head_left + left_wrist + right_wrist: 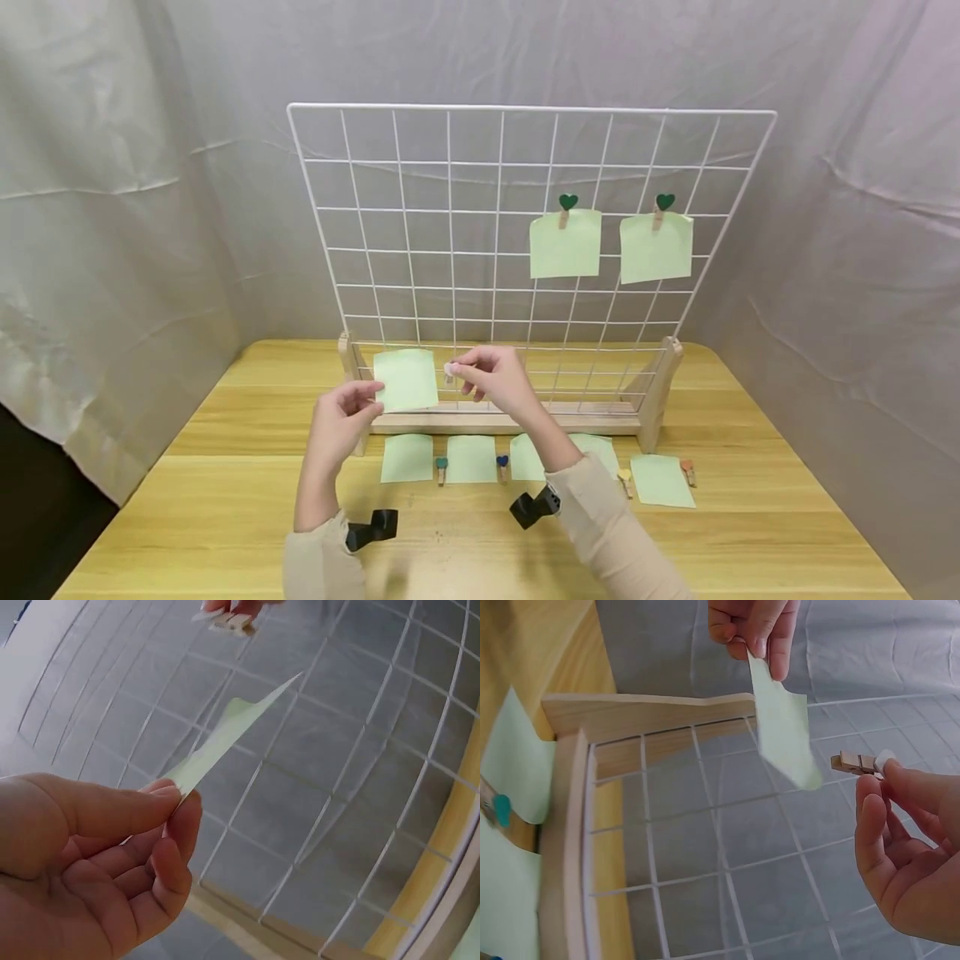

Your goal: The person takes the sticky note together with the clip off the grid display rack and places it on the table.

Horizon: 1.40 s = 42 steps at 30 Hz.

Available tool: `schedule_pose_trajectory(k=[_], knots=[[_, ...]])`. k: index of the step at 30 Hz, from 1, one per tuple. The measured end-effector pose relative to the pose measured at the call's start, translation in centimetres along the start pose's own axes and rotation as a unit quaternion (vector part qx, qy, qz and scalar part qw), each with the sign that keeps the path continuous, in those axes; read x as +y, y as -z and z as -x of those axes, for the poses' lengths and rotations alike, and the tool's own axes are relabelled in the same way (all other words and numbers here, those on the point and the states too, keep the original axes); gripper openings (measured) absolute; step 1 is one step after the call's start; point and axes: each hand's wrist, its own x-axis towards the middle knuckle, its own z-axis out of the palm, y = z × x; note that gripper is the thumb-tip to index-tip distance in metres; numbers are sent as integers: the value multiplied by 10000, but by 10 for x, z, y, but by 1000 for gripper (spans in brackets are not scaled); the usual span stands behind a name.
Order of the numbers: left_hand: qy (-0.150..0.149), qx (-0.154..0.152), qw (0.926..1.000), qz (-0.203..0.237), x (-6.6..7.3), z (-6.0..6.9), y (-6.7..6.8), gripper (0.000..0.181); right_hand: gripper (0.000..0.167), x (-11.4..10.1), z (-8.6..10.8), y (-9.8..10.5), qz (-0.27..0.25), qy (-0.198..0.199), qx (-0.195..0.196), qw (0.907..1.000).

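My left hand [341, 423] pinches the left edge of a pale green paper square [406, 380] between thumb and fingers, in front of the grid's lower left part. Seen from the left wrist, the paper [225, 739] is nearly edge-on. To its right, my right hand [497, 382] pinches a small wooden clothespin [449, 372] with a white end. In the right wrist view the clothespin [855, 763] points toward the paper [780, 724], a small gap apart. Behind both hands stands the white wire grid [501, 208].
Two green squares [566, 244] hang on the grid's upper right by clothespins with dark green hearts [664, 202]. A wooden base [652, 400] supports the grid. Several green squares [471, 459] lie in a row on the table [225, 500], with heart clothespins [442, 471] among them.
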Motion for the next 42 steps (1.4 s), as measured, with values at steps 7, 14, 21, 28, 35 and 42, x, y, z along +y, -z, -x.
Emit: schedule_pose_trajectory(k=[7, 14, 21, 28, 35, 42], knots=[[165, -255, 9995, -115, -11, 7, 11, 22, 11, 4, 8, -12, -93, -156, -228, 9996], [453, -671, 9966, -152, -29, 13, 19, 24, 12, 20, 13, -24, -50, -441, -361, 9984], [538, -905, 9944, -12, -50, 21, 29, 24, 14, 40, 19, -37, -260, -636, -420, 9968], [632, -1117, 9917, -76, -63, 29, 44, 25, 14, 53, 24, -54, -446, -975, -417, 9934], [834, -1191, 9893, -133, -76, 38, 57, 27, 13, 68, 26, -70, -478, -1257, -471, 9898], [1013, -1078, 9887, -236, -86, 48, 66, 29, 12, 101, 27, -91, -545, -1447, -599, 9861]])
